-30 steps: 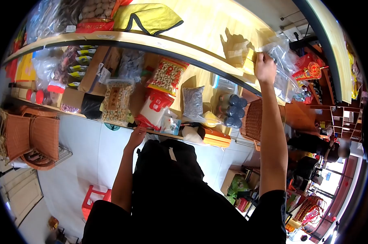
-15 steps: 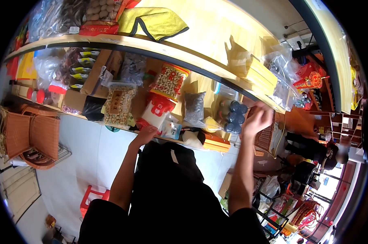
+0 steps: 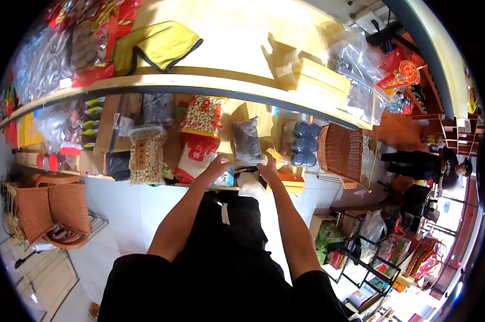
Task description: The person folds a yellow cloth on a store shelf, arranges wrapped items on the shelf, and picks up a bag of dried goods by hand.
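Observation:
My left hand (image 3: 217,167) is at the lower right edge of a red and white bag (image 3: 198,155) of white contents, its thumb and fingers apart. My right hand (image 3: 268,166) is by the lower right corner of a clear bag of dark grey contents (image 3: 247,140), thumb and fingertips parted; whether it touches the plastic I cannot tell. A small blue and white packet (image 3: 223,177) lies just beside my left hand. Above the red bag is a bag of peanut-like pieces (image 3: 204,115). To the left stands a clear bag of mixed beige pieces (image 3: 147,155).
Dark-lidded jars (image 3: 305,144) stand to the right on the lower shelf. The upper shelf (image 3: 221,86) overhangs it, bearing a yellow cloth (image 3: 167,45) and yellow boxes (image 3: 321,83). Wicker chairs (image 3: 68,206) are at the left, another person (image 3: 422,165) at the far right.
My right hand has come down and left from the upper shelf's edge to the grey bag. My left hand has moved right along the red bag. The view has shifted.

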`<action>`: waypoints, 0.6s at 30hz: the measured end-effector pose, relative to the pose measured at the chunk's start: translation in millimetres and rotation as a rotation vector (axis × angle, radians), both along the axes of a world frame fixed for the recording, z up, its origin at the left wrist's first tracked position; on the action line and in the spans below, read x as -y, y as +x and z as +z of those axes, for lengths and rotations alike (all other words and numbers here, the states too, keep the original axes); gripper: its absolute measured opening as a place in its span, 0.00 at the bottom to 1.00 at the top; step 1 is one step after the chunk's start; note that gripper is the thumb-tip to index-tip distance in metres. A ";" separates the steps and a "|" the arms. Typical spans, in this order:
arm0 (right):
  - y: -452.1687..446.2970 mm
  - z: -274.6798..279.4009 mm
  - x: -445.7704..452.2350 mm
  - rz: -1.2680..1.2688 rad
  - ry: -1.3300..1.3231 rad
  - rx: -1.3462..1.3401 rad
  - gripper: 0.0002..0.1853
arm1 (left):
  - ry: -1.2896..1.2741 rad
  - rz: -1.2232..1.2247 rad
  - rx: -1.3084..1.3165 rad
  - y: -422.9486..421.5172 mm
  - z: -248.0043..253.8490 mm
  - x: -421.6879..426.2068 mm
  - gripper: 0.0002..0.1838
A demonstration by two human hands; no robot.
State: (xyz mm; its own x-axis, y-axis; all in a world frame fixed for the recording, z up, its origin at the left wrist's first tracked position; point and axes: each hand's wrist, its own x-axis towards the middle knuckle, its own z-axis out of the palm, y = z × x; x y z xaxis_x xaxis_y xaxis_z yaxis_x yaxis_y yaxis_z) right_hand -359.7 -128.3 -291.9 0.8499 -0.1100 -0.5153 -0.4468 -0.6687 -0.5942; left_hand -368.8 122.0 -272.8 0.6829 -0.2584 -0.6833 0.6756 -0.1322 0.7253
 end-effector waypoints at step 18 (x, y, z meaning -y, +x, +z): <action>3.8 -34.5 -46.4 -0.169 0.249 0.168 0.46 | -0.033 -0.193 -0.024 49.1 -38.9 42.8 0.17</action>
